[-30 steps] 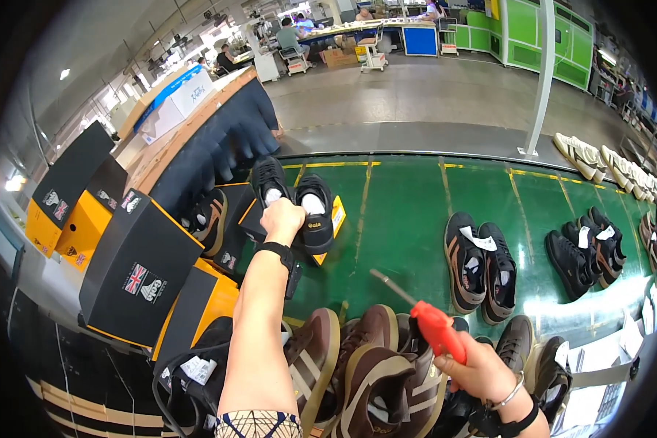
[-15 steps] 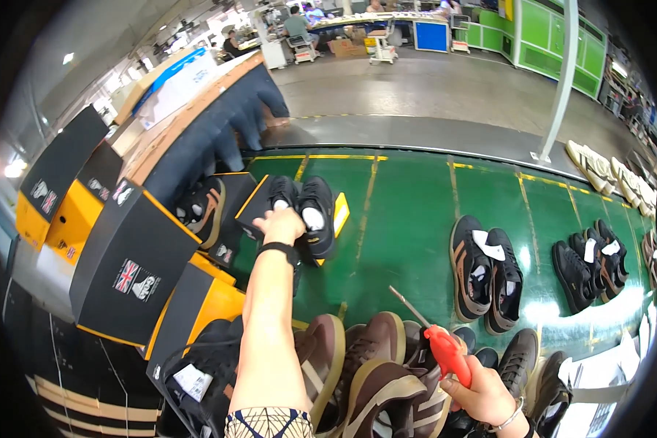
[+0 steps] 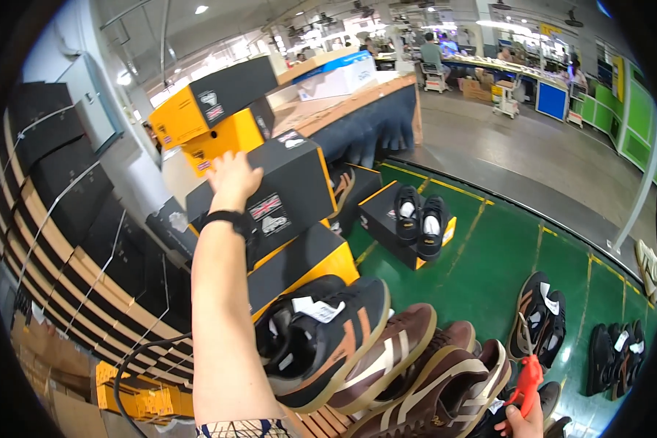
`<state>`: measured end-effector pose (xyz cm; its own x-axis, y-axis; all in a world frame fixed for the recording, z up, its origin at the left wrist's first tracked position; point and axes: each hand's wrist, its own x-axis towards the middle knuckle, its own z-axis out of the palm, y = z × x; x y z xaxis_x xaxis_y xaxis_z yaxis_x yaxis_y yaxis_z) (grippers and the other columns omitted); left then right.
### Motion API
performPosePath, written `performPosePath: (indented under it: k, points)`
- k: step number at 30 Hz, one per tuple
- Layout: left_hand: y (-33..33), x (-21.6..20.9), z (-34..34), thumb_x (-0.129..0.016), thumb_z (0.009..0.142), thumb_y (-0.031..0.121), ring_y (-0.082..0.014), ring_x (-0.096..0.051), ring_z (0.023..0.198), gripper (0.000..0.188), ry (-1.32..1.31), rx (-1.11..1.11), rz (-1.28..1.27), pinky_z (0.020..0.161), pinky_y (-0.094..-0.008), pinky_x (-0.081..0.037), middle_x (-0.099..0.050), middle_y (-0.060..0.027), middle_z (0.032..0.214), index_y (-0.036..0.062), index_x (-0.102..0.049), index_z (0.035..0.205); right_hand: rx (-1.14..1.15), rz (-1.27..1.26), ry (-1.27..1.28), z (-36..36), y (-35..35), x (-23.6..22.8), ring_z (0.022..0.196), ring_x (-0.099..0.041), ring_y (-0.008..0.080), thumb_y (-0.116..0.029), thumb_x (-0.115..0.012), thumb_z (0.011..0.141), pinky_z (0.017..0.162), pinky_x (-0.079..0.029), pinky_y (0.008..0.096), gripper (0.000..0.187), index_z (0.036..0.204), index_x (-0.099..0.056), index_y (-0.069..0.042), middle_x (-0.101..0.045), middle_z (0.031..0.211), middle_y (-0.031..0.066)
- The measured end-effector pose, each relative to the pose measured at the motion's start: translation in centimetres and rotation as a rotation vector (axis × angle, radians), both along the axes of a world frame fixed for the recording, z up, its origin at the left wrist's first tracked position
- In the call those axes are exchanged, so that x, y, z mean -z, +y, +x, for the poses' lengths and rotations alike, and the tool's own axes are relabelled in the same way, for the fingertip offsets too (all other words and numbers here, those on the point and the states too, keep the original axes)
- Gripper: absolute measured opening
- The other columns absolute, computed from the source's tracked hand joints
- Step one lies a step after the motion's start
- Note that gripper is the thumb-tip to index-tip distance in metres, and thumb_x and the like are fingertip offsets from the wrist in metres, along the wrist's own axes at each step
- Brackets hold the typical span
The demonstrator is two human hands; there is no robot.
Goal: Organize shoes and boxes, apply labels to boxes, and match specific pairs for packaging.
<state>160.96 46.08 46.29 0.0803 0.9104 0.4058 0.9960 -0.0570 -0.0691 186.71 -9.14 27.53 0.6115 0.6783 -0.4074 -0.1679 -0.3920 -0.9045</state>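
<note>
Currently, the scene reads as follows:

- Left hand (image 3: 231,177): raised at arm's length, fingers spread open, palm laid against the upper corner of a black shoe box (image 3: 270,201). It touches the box; no closed grasp on it is visible. A black wrist strap (image 3: 225,219) sits just below the hand.
- Black shoe box: tilted, directly under and to the right of the left hand, resting on a black-and-orange box (image 3: 299,266) below it.
- Yellow-and-black boxes (image 3: 212,109): stacked just above the left hand, apart from the fingertips.
- Right hand (image 3: 522,423): at the lower edge of the view, mostly cut off, fingers closed round the handle of a red tool (image 3: 527,381) that points upward.
- Brown and dark sneakers (image 3: 365,358): packed in a row between the two hands, immediately left of the right hand and below the left forearm.
- Black pair of shoes (image 3: 420,215): standing on an open box lid, to the right of the left hand, well apart from it, on the green conveyor surface (image 3: 489,255).
- Further pairs of shoes (image 3: 536,325): on the green surface, above the right hand.
</note>
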Motion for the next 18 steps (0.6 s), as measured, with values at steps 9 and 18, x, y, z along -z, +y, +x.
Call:
performPosePath:
  k: [9, 18]
  points:
    - [-3.6, 6.1, -12.7, -0.075, 0.061, 0.022, -0.0328, -0.035, 0.123, 0.063, -0.330, 0.368, 0.211, 0.101, -0.0384, -0.035, -0.044, -0.0156, 0.127, 0.0054, -0.052, 0.117, 0.046, -0.163, 0.075, -3.8, 1.3, -5.0, 0.056, -0.052, 0.0092, -0.010, -0.052, 0.087, 0.047, -0.041, 0.0189, 0.050, 0.133, -0.033, -0.006, -0.054, 0.101, 0.0065]
    - [-4.2, 7.4, -13.9, -0.084, 0.047, 0.026, -0.0374, -0.022, 0.132, 0.083, -0.730, 0.620, -0.010, 0.108, -0.0433, -0.023, -0.009, -0.0209, 0.145, 0.0165, -0.042, 0.118, 0.016, -0.148, -0.013, -5.3, 0.0, -3.0, 0.060, -0.048, 0.0076, -0.006, -0.048, 0.087, 0.044, -0.039, 0.0158, 0.073, 0.144, -0.004, -0.015, -0.012, 0.149, 0.0096]
